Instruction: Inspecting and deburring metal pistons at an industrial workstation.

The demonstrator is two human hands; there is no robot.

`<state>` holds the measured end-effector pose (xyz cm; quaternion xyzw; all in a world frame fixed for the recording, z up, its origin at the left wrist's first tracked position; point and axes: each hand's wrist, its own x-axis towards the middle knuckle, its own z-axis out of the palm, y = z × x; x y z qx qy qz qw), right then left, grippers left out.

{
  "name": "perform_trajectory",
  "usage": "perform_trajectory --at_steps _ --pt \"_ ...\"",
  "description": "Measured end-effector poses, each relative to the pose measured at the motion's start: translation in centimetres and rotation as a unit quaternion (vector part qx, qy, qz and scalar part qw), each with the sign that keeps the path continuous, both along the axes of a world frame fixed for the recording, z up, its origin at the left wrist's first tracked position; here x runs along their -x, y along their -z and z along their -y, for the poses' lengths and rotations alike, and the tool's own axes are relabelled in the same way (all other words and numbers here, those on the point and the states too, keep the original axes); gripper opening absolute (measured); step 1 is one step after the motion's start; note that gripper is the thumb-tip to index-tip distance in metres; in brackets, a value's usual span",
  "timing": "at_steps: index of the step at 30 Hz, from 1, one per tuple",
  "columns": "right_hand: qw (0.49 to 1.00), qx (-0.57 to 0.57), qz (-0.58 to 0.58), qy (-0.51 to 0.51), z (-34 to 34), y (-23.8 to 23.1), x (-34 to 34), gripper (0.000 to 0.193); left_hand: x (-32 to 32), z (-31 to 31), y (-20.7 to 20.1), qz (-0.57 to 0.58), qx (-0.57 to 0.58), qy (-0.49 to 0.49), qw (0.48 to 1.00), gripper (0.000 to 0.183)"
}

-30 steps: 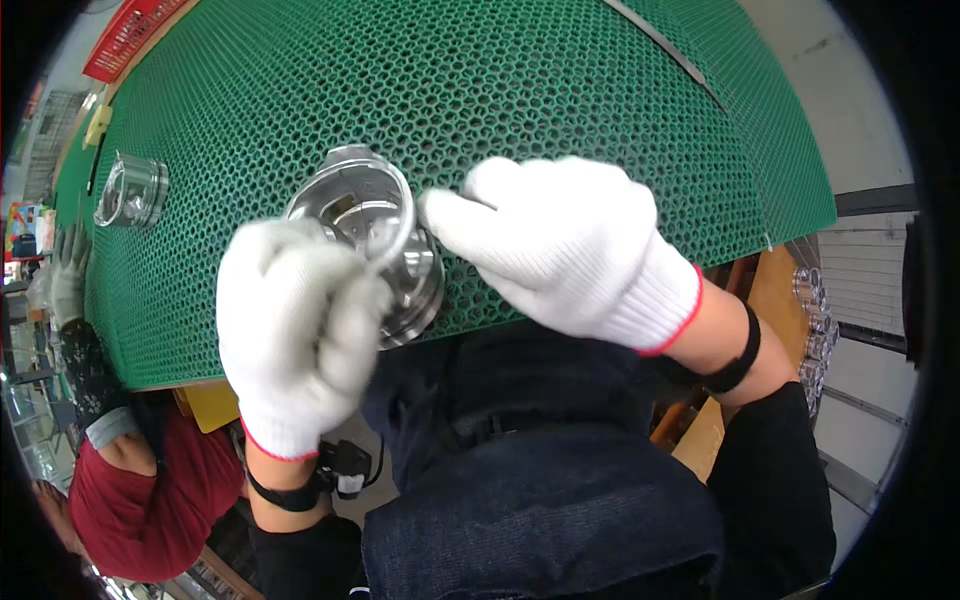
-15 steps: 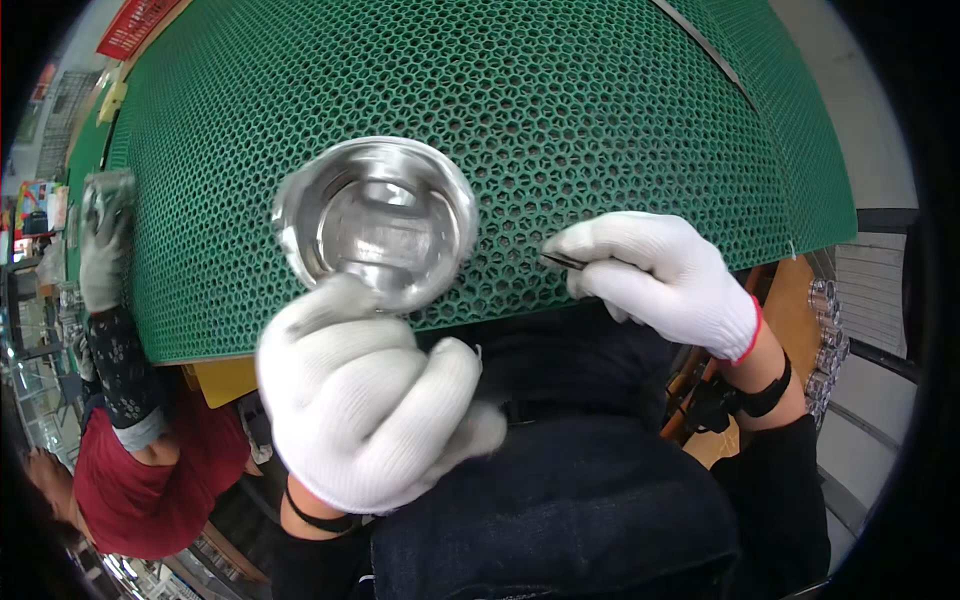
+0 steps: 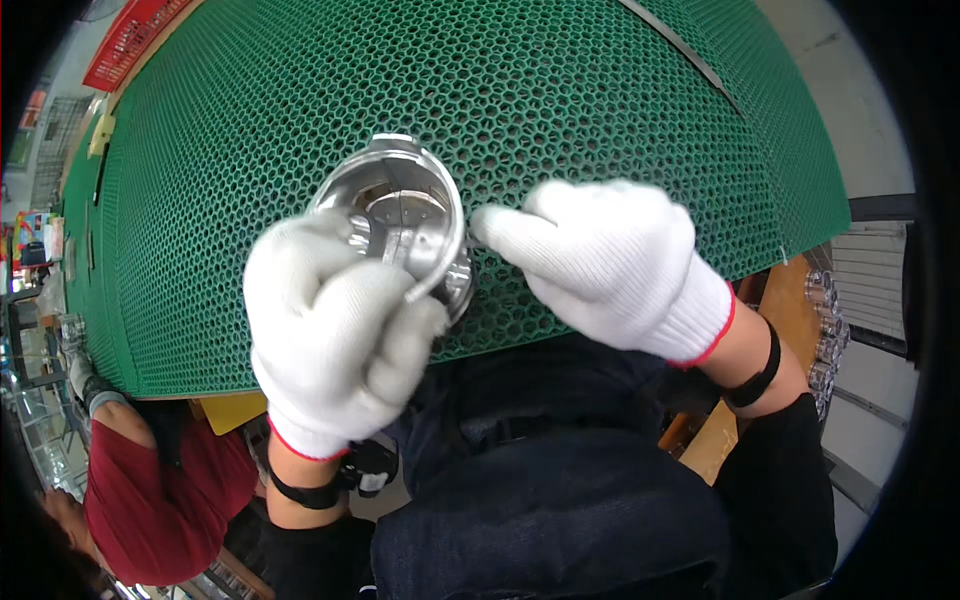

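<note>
A shiny hollow metal piston (image 3: 388, 178) is tilted over the green mat (image 3: 560, 110), its open inside facing me. My left hand (image 3: 325, 325), in a white knitted glove, is closed around its near left rim. To its right, my right hand (image 3: 610, 265), gloved the same way, is closed with the fingertips just beside the piston's rim. Whatever those fingers hold is hidden behind the glove.
A flat metal strip (image 3: 675, 45) crosses the mat at the far right. A red plastic basket (image 3: 130, 45) stands at the far left. Several shiny metal parts (image 3: 822, 330) are stacked beyond my right arm. A person in a red shirt (image 3: 165, 490) is at my left.
The piston has tilted, and its inside shows differently. My right hand has moved left to the piston and turned; the thin dark pointed tool seen in it before is hidden now.
</note>
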<state>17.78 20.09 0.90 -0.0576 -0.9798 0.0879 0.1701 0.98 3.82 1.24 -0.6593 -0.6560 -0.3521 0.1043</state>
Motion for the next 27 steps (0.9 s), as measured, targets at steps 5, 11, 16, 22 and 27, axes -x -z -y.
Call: perform_trajectory --at_steps 5,11,16,22,27 --pt "0.915 0.362 0.155 -0.085 -1.0 0.9 -1.8 0.019 -1.1 2.7 0.8 0.008 0.067 0.022 0.997 0.038" --pt "0.932 0.363 -0.022 -0.014 0.1 0.6 -0.2 0.018 -0.2 5.0 4.0 0.110 0.050 -0.071 0.990 0.036" --pt "0.942 0.329 0.059 0.002 2.4 0.1 -1.3 0.025 -1.5 5.1 4.2 0.125 0.030 -0.085 0.988 0.040" --pt "0.899 0.429 -0.080 -0.021 1.0 2.0 -4.0 0.023 0.0 6.7 4.9 0.404 0.001 -0.084 0.911 0.057" --pt "0.834 0.548 0.045 0.041 0.6 -1.5 -6.0 0.024 4.8 1.2 2.1 0.183 0.160 -0.026 0.970 0.053"
